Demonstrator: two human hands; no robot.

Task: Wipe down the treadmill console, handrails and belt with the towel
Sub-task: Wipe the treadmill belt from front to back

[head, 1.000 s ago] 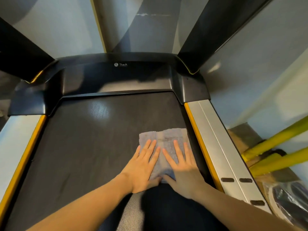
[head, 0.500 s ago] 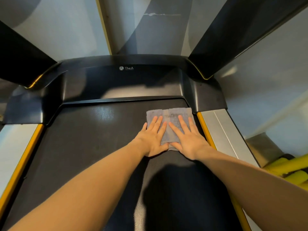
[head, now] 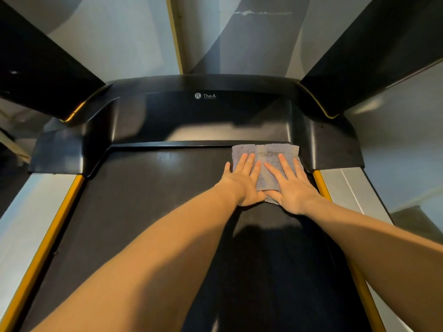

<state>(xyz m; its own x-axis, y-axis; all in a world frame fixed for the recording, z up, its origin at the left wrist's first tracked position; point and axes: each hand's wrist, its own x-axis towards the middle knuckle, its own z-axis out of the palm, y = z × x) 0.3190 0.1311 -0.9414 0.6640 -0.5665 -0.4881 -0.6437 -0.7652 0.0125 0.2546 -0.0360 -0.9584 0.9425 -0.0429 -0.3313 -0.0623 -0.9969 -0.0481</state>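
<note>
A grey folded towel (head: 267,153) lies flat on the black treadmill belt (head: 143,200), at its far right end, touching the black motor cover (head: 203,116). My left hand (head: 242,182) presses flat on the towel's left half, fingers spread. My right hand (head: 291,185) presses flat on its right half, beside the yellow-edged right side rail (head: 345,188). Both arms are stretched far forward. The two black uprights (head: 359,56) rise at either side; the console is out of view.
The left side rail (head: 36,224) with its yellow strip runs along the belt. Grey walls (head: 251,39) close in right behind the motor cover and on the right. A grey floor patch (head: 417,219) shows at far right.
Both hands have pushed the towel forward along the belt's right side, from the middle up to the motor cover's edge. The view has leaned forward with them.
</note>
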